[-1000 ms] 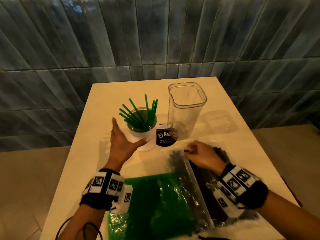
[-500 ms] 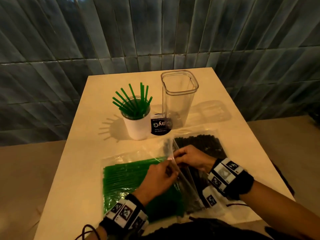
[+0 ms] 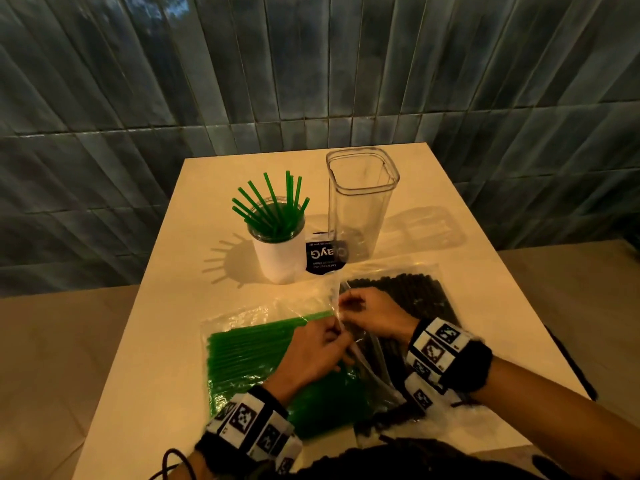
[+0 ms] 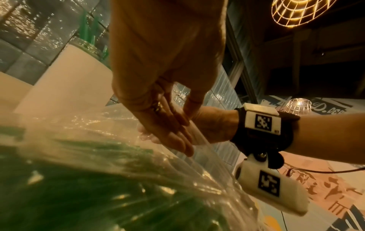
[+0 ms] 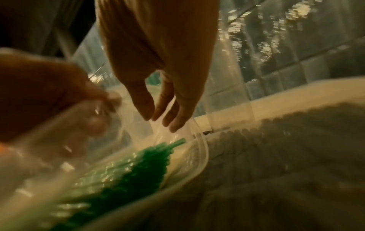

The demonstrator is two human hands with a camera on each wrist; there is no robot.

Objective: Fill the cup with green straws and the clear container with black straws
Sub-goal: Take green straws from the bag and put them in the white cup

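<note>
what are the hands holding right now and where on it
Both the left hand and right hand pinch the clear plastic bag of green straws at its open edge, beside the bag of black straws.

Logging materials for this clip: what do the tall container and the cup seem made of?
Tall container: clear, glossy, seemingly rigid plastic, since the table shows through its walls. Cup: matte white and opaque, perhaps paper or plastic; the look leaves that open.

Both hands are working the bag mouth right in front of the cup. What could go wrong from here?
1. The left hand and right hand pull at the green-straw bag mouth; a sharp tug could spill loose straws across the table.
2. The cup stands just beyond, its green straws fanned outward; a hand reaching forward may catch them and tip it.
3. The clear container is tall, narrow and empty, so a knock might topple it.
</note>
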